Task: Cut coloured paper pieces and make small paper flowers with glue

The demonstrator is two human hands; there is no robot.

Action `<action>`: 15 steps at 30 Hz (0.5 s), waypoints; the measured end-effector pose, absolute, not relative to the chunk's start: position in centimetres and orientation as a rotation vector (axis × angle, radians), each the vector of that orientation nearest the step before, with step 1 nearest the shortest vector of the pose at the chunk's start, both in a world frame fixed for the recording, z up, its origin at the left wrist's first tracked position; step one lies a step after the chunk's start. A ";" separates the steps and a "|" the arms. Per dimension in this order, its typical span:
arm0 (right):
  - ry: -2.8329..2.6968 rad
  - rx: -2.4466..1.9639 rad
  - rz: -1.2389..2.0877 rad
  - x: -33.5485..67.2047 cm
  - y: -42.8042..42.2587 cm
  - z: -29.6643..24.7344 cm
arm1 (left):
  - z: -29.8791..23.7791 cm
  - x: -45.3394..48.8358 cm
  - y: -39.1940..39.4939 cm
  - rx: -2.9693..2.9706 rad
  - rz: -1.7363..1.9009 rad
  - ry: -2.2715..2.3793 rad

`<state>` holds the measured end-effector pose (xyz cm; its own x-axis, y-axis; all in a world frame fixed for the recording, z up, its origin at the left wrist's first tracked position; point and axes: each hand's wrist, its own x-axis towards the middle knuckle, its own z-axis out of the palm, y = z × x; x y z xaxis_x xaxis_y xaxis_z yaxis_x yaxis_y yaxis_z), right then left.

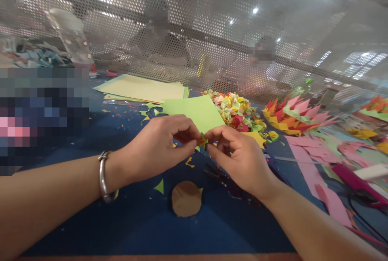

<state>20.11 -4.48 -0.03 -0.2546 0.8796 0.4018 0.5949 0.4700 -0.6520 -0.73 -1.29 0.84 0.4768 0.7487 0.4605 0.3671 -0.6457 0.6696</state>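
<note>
Between my two hands is a small green and yellow paper piece point(202, 139), partly hidden by the fingertips. My left hand point(165, 144) pinches it from the left between thumb and forefinger. From the other side my right hand point(235, 154) pinches the same piece. Just beyond lies a bright green paper sheet point(194, 109). Below the hands a round brown cardboard disc point(186, 199) rests on the dark blue tabletop point(145, 228). Scissors point(220, 178) lie partly under my right hand. A green paper triangle point(159, 186) sits left of the disc.
Behind the green sheet lie stacked pale yellow sheets point(142, 87). A heap of coloured paper pieces point(235, 109) stands beyond my right hand, with pointed paper strips point(298, 115) beside it. Pink strips point(315, 172) and a magenta glue gun point(359, 184) are at right. A perforated screen point(197, 22) rises behind.
</note>
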 end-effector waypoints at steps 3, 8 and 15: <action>-1.973 -1.222 0.456 20.0 -4.5 -0.1 | 0.6 -0.5 -1.3 2.255 1.072 0.938; -2.004 -1.216 0.436 19.7 -4.5 -0.1 | 0.1 -0.5 -1.1 2.136 0.962 1.023; -2.034 -1.174 0.364 19.4 -4.7 0.0 | -0.1 -0.5 -0.9 1.987 0.960 0.986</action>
<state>19.43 -4.72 0.02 -0.3016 0.8339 0.4622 0.6217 0.5396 -0.5677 -0.52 -0.92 -0.14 0.4328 0.8498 0.3008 0.3230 -0.4577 0.8284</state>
